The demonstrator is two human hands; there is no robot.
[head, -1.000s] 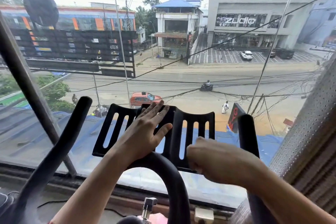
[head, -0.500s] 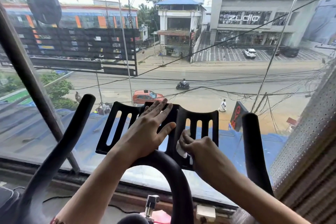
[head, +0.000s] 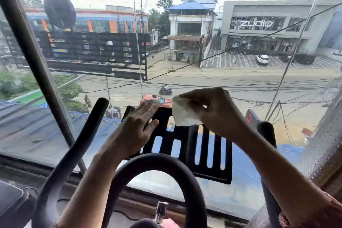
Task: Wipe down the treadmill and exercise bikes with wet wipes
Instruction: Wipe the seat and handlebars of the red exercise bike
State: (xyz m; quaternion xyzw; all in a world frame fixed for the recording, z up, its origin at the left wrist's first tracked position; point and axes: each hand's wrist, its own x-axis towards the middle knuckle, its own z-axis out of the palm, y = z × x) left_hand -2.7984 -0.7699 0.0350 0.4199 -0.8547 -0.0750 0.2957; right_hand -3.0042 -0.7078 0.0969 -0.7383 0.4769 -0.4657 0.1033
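**As the wipe lifts off the tray: exercise bike front end, listed left to right**

Where the view begins at the left, the entries run as follows.

1. Left handlebar horn (head: pixel 77 140): black and padded, curving upward. No hand is on it.
2. Left hand (head: pixel 129 133): grip wide, fingers straight and laid flat on the left part of the tray. It has stayed in this place for the past second, apparently steadying the tray.
3. Centre loop (head: pixel 161 161): black padded bar arching below the tray, untouched.
4. Slotted tray (head: pixel 211 175): black plastic, standing in front of the window (head: pixel 185 72).
5. Wet wipe (head: pixel 182 114): white and crumpled, hanging at the tray's top edge. Whether it touches that edge cannot be told.
6. Right hand (head: pixel 218 113): grip narrow, fingertips pinching the wipe. Half a second ago it pressed the wipe low on the tray's middle; now it is raised to the upper rim.
7. Right handlebar horn (head: pixel 266 140): black and upright, untouched.

Note: the upward shift suggests the tray's lower face is done and the rim is in hand. Both horns and the loop probably remain to be wiped.
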